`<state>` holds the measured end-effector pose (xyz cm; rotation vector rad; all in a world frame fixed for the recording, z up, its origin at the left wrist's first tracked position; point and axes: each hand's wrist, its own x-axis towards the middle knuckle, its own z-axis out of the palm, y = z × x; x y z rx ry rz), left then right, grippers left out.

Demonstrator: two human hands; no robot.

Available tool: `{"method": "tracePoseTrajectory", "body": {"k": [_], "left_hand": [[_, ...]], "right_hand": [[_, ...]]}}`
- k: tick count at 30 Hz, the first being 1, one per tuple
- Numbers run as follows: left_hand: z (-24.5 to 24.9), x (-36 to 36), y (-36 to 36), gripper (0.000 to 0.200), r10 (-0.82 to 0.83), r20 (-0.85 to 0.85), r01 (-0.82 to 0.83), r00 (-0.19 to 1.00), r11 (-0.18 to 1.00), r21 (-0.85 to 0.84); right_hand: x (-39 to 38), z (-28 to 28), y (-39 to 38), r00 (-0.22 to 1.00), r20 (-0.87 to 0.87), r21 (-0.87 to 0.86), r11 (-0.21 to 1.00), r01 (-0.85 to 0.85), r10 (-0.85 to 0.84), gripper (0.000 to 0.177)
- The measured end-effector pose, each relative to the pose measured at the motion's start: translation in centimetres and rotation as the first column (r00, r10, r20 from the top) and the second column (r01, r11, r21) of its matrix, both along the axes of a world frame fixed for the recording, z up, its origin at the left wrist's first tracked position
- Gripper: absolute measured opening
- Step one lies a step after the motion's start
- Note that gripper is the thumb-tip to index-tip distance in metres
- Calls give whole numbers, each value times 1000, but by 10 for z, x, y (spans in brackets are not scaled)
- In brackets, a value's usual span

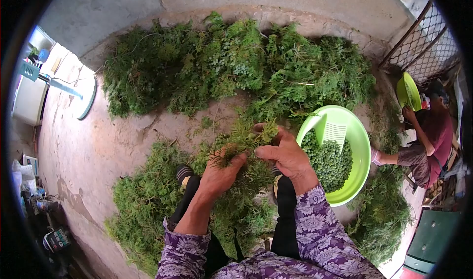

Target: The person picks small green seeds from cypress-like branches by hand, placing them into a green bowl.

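Observation:
My left hand (222,173) is closed around a green leafy branch (241,136) in front of my knees. The fingers of my right hand (286,153) pinch at the upper right part of the same branch, thumb towards my left hand. Just right of my right hand stands a light green basin (363,151) with a ribbed washboard section, holding many small round green cones (327,165). Loose cut greenery (246,215) lies under my hands, between my legs.
A long heap of branches (231,62) lies along the wall. More greenery piles up at the lower left (145,205) and lower right (382,212). At the right sits another person (436,141) beside a green basin (409,91). A fan (84,97) stands at the left.

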<state>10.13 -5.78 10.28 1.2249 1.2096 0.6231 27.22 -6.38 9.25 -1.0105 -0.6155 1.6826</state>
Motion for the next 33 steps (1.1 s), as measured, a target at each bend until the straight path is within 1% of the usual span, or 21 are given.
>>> {"method": "tracePoseTrajectory", "body": {"k": [2, 4, 5, 6, 7, 9, 10, 11, 13, 15, 16, 17, 19, 21, 23, 25, 28, 30, 31, 32, 33], "left_hand": [[-3, 0, -1, 16, 13, 13, -13, 1000, 1000, -21], [-12, -2, 0, 14, -38, 50, 32, 998, 993, 111], [-13, -1, 0, 14, -39, 50, 33, 998, 993, 112], [-13, 0, -1, 13, -35, 91, 25, 995, 994, 107], [-14, 0, -1, 12, -30, 131, 17, 991, 995, 102], [-22, -1, 0, 10, -58, 166, 40, 984, 993, 108], [-25, -2, 1, 9, -84, 202, 62, 976, 992, 114], [-24, -3, 1, 9, -84, 202, 62, 976, 992, 114], [-21, -3, 2, 7, -135, 57, 120, 989, 969, 217], [-21, -2, 2, 7, -115, 39, 105, 993, 976, 192], [-21, -2, 2, 7, -95, 21, 90, 995, 982, 168], [-25, -2, 2, 7, -95, 21, 90, 995, 982, 167], [-34, 0, 1, 7, -42, 158, 3, 986, 972, 236], [-30, 2, -1, 8, -33, 150, -1, 988, 975, 221], [-23, 3, -3, 8, -25, 142, -5, 990, 978, 207], [-17, 3, -4, 7, -7, 23, 2, 1000, 982, 190], [-24, 3, -7, 7, -35, 55, 23, 998, 976, 215], [-27, 5, -9, 7, -23, 94, 6, 995, 983, 183], [-28, 6, -10, 7, -9, 133, -11, 991, 989, 150], [-25, 6, -10, 7, -10, 133, -10, 991, 989, 150], [-20, 6, -9, 7, -44, 56, 33, 997, 983, 181]], "right_hand": [[-1, 0, 0, 999, 33, 16, 1000, -18, 17, 56], [1, -1, 0, 997, 67, 32, 999, -35, 32, 54], [3, -4, 0, 994, 86, -29, 998, -59, 61, 52], [4, -6, -1, 991, 102, -91, 993, -81, 90, 50], [4, -6, -1, 991, 102, -91, 993, -79, 89, 50], [1, -6, 0, 978, 200, 92, 992, -84, 65, 45], [-1, -3, -2, 978, 200, 91, 992, -84, 65, 45], [-4, 4, -5, 975, 222, 76, 996, -48, 30, 43], [-5, 4, -6, 969, 245, 61, 998, -12, -4, 41], [-1, -4, -5, 941, 330, 83, 991, -107, 74, 41], [-2, -4, -5, 941, 330, 82, 991, -106, 74, 41], [-2, -5, -6, 928, 365, 66, 992, -103, 72, 40], [-2, -6, -5, 914, 400, 50, 994, -99, 71, 39], [-2, -8, -3, 875, 476, 101, 983, -154, 88, 35], [-4, 0, -4, 881, 464, 67, 989, -135, 89, 33], [-6, 3, -4, 887, 452, 31, 993, -117, 90, 31], [-8, -4, -6, 863, 502, 62, 994, -93, 49, 26], [-11, -16, -4, 816, 568, 271, 961, -58, -111, 23], [-11, -16, -5, 816, 568, 271, 961, -57, -112, 23], [-10, -13, -5, 742, 657, 295, 951, -89, -134, 19], [-9, -11, -4, 657, 736, 315, 941, -122, -161, 16]]}}
